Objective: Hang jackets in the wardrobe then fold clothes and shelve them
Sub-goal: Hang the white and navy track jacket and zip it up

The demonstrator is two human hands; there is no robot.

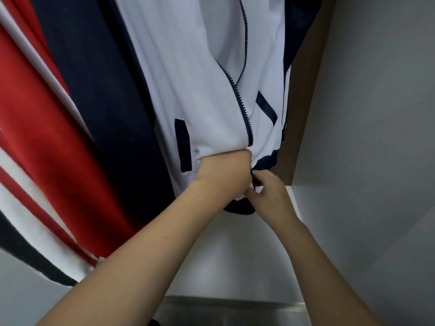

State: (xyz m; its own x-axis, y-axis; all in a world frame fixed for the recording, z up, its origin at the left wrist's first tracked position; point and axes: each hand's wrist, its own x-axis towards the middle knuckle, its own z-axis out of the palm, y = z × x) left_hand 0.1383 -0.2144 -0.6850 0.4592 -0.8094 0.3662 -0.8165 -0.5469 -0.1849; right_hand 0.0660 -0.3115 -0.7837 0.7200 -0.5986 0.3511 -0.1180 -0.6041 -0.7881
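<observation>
Two bare forearms reach up from the bottom edge toward the white zip-front jacket with navy trim (200, 78), which hangs inside the wardrobe. At the hem of this jacket the left hand (223, 175) is closed in a fist around bunched white cloth, just left of the navy zipper (237, 95). The right hand (270, 191) is just below the hem, and its fingers (259, 182) pinch a small dark piece, probably the bottom end of the zipper. Left of the white jacket hang a dark navy garment (94, 78) and a red garment with white stripes (35, 125). To its right stands the brown wooden wardrobe side panel (303, 102).

I judge that the hanging step is in hand, with the person trying to join the zipper. The next move calls for holding the hem tight and fitting both zipper ends together before pulling.

Hanger and rail are cut off above. The zipper slider is hidden by the fingers, and no folded clothes are visible.
</observation>
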